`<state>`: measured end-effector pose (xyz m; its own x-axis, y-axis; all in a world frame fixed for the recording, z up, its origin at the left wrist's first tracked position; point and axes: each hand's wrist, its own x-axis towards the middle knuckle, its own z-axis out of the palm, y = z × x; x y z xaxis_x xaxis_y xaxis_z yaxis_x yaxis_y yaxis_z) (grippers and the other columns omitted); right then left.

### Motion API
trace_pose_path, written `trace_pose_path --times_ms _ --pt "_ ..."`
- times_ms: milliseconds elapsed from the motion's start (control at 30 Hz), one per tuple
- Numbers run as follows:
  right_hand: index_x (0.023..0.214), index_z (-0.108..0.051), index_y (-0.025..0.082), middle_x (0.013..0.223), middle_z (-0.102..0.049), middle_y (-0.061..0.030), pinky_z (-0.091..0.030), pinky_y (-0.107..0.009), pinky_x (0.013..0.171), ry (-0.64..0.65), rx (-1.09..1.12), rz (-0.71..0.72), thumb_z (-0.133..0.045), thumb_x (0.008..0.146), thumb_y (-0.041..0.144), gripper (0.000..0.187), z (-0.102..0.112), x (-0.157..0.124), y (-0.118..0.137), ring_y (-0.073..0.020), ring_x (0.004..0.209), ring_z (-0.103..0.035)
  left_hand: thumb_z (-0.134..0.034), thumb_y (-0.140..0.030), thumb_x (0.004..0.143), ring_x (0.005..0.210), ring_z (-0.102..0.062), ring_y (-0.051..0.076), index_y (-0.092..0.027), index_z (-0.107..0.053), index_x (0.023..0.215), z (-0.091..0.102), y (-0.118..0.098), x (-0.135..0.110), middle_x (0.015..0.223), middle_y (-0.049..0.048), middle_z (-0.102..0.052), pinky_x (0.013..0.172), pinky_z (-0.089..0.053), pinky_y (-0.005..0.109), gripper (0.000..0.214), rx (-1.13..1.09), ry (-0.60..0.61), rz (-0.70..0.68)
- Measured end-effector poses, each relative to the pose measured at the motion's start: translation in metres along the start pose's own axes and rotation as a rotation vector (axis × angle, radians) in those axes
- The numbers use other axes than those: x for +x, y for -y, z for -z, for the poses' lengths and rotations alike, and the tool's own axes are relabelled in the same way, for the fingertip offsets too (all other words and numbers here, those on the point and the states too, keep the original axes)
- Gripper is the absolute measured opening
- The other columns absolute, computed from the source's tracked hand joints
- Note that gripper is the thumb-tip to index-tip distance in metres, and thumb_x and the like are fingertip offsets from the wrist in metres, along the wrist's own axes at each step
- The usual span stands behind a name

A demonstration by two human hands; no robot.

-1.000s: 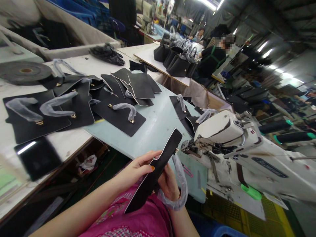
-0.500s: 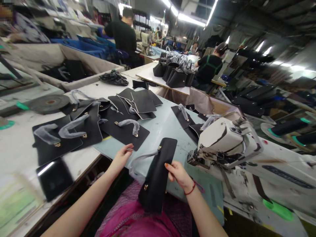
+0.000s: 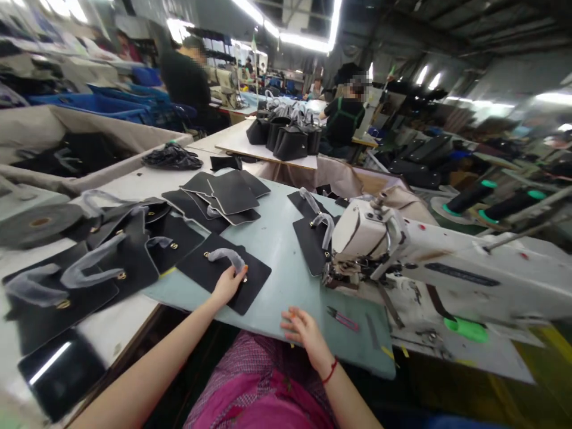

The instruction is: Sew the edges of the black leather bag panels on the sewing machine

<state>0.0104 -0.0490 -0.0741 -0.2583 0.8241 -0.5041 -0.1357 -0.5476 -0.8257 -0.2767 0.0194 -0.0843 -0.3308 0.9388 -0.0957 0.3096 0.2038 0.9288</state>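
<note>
My left hand (image 3: pixel 227 283) reaches onto the pale green table (image 3: pixel 277 250) and closes on a flat black leather panel (image 3: pixel 210 275) at the end of its plastic-wrapped handle (image 3: pixel 227 257), by a gold ring. Fingers loosely spread, my right hand (image 3: pixel 300 329) rests on the table's near edge and holds nothing. Further right, another black panel with a wrapped handle (image 3: pixel 310 244) lies beside the head of the white sewing machine (image 3: pixel 370 235).
Several more black panels with wrapped handles (image 3: pixel 111 268) cover the white table to the left, near a grey tape roll (image 3: pixel 40 223). Plain black pieces (image 3: pixel 227 193) are stacked further back. Pink snips (image 3: pixel 342 319) lie near the machine. Finished black bags (image 3: pixel 286 137) and seated people are beyond.
The black panel that both hands held over my lap is out of my hands. My left hand has reached forward to a panel on the table, and my right hand has dropped to the table edge.
</note>
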Motion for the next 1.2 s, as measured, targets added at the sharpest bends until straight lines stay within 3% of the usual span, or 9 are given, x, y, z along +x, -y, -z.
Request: trace_pose_path --times_ms 133,333,500,667,767,867,967,1067,1200 --pt "0.122 -0.056 0.018 0.113 -0.07 -0.0128 -0.057 -0.029 0.064 -0.047 -0.042 0.043 -0.068 0.076 0.065 0.067 0.005 -0.018 0.003 -0.0229 0.095 -0.07 -0.058 -0.062 0.08 0.082 -0.064 0.026 -0.017 -0.066 0.081 -0.032 -0.006 -0.07 0.082 0.0085 -0.069 0.082 -0.048 0.035 0.046 -0.1 0.231 -0.057" --pt "0.115 -0.06 0.016 0.093 -0.068 -0.0062 -0.048 -0.019 0.045 -0.037 -0.191 0.125 -0.074 0.073 0.056 0.059 0.006 -0.031 0.027 -0.0169 0.075 -0.066 -0.054 -0.047 0.092 0.081 -0.056 0.019 -0.018 -0.062 0.078 -0.031 -0.043 -0.127 0.084 0.0058 -0.059 0.079 -0.045 0.029 0.034 -0.27 0.399 -0.24" --pt "0.115 -0.061 0.016 0.098 -0.068 -0.0063 -0.053 -0.022 0.053 0.099 0.074 0.04 -0.078 0.072 0.048 0.056 -0.002 -0.046 0.026 -0.0159 0.076 -0.065 -0.054 -0.043 0.094 0.091 -0.058 0.02 -0.018 -0.065 0.086 -0.029 -0.043 -0.141 0.093 0.0072 -0.063 0.085 -0.046 0.029 0.03 -0.241 0.348 -0.205" --pt "0.116 -0.064 0.017 0.118 -0.068 -0.0084 -0.051 -0.039 0.098 0.016 0.076 0.33 -0.077 0.075 0.043 0.05 -0.035 -0.065 -0.001 -0.024 0.108 -0.063 -0.051 -0.043 0.095 0.106 -0.06 0.022 -0.019 -0.067 0.101 -0.039 -0.057 -0.153 0.109 0.0077 -0.065 0.097 -0.046 0.033 0.03 -0.209 0.117 -0.2" --pt "0.117 -0.063 0.017 0.117 -0.067 -0.0107 -0.058 -0.039 0.086 -0.075 0.016 0.362 -0.07 0.081 0.05 0.05 -0.042 -0.07 -0.002 -0.0252 0.1 -0.066 -0.054 -0.041 0.094 0.121 -0.057 0.023 -0.024 -0.058 0.128 -0.04 -0.067 -0.169 0.134 0.008 -0.058 0.108 -0.041 0.037 0.038 -0.254 0.119 -0.213" --pt "0.107 -0.067 0.017 0.1 -0.069 -0.0082 -0.058 -0.031 0.064 -0.101 -0.072 0.366 -0.066 0.083 0.053 0.044 -0.027 -0.071 0.026 -0.0186 0.073 -0.066 -0.06 -0.041 0.09 0.121 -0.059 0.026 -0.024 -0.053 0.134 -0.023 -0.048 -0.184 0.138 0.0112 -0.056 0.106 -0.046 0.042 0.049 -0.276 0.221 -0.143" --pt "0.091 -0.071 0.015 0.082 -0.068 -0.0034 -0.054 -0.025 0.061 0.118 -0.208 0.42 -0.071 0.08 0.049 0.036 -0.006 -0.073 0.073 -0.0136 0.065 -0.06 -0.066 -0.049 0.082 0.11 -0.064 0.031 -0.019 -0.06 0.118 0.013 -0.009 -0.181 0.118 0.0136 -0.065 0.099 -0.05 0.049 0.047 -0.149 0.018 0.009" --pt "0.084 -0.072 0.013 0.078 -0.068 -0.0019 -0.052 -0.027 0.069 0.317 -0.215 0.436 -0.078 0.073 0.045 0.034 0.002 -0.075 0.114 -0.0133 0.07 -0.059 -0.081 -0.046 0.067 0.129 -0.051 0.035 -0.021 -0.052 0.13 0.044 0.011 -0.162 0.134 0.0145 -0.055 0.107 -0.043 0.052 0.073 -0.094 -0.118 -0.014" --pt "0.085 -0.072 0.015 0.08 -0.067 -0.0006 -0.049 -0.025 0.068 0.215 -0.142 0.498 -0.075 0.075 0.048 0.034 -0.016 -0.07 0.138 -0.0132 0.072 -0.059 -0.092 -0.035 0.049 0.132 -0.048 0.041 -0.022 -0.061 0.126 0.038 -0.004 -0.163 0.131 0.0162 -0.061 0.114 -0.031 0.056 0.084 -0.162 0.27 0.051"
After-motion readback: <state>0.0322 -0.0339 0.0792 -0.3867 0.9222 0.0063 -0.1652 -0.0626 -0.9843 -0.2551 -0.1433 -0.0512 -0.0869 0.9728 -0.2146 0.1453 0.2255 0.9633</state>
